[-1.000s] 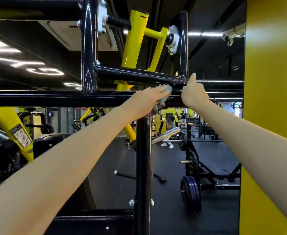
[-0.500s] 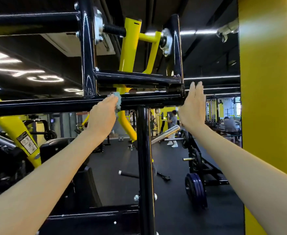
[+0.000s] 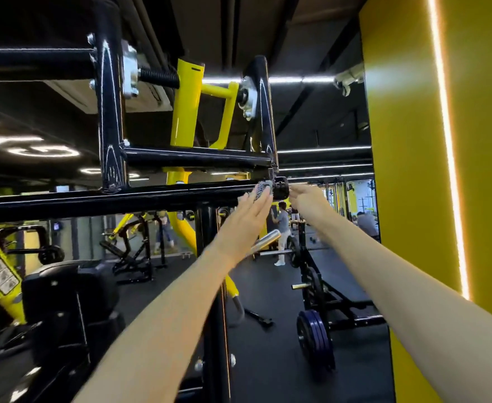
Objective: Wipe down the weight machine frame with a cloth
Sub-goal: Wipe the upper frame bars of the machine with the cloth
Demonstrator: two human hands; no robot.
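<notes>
A black weight machine frame fills the view, with a long horizontal bar point(image 3: 122, 199) at eye height and a black upright post point(image 3: 209, 286) below it. My left hand point(image 3: 249, 213) reaches up with straight fingers and presses a small grey-white cloth point(image 3: 263, 191) against the right end of that bar. My right hand point(image 3: 305, 196) is just right of the bar's round end cap point(image 3: 281, 187), fingers extended and relaxed, holding nothing. Whether it touches the cap I cannot tell.
A yellow pivot arm point(image 3: 186, 112) sits inside the upper black frame. A wide yellow pillar point(image 3: 442, 170) stands close on the right. Below are a chrome bar sleeve point(image 3: 265, 238), stacked plates point(image 3: 316, 335) on a rack, a black seat pad point(image 3: 64, 292), other machines and people far off.
My left hand has slid the cloth rightward along the horizontal bar, from near the left upright to the bar's right end. My right hand has come off the frame and hovers beside the end cap.
</notes>
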